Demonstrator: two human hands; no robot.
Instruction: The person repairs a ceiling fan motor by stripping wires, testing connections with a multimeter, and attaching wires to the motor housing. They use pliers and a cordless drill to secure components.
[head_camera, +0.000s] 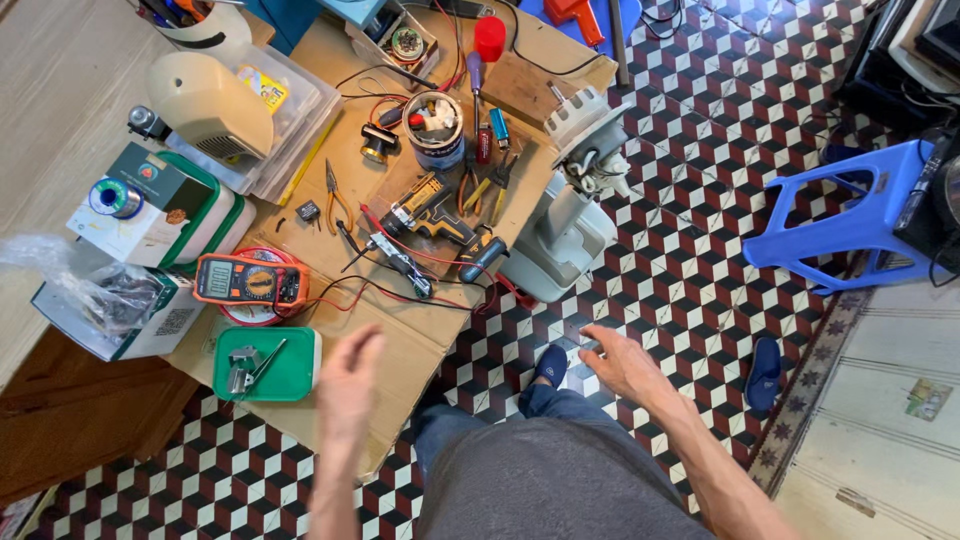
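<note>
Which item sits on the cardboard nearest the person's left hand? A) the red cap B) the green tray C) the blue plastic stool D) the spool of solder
B: the left hand hangs blurred just right of the green tray, which lies at the near edge of the cardboard; the spool of solder is farther off to the left, and the blue plastic stool is on the floor beyond the right hand.

Two empty hands, left hand (350, 385) blurred above cardboard sheet (400, 330), right hand (620, 362) over patterned tile floor (700, 230).
</note>
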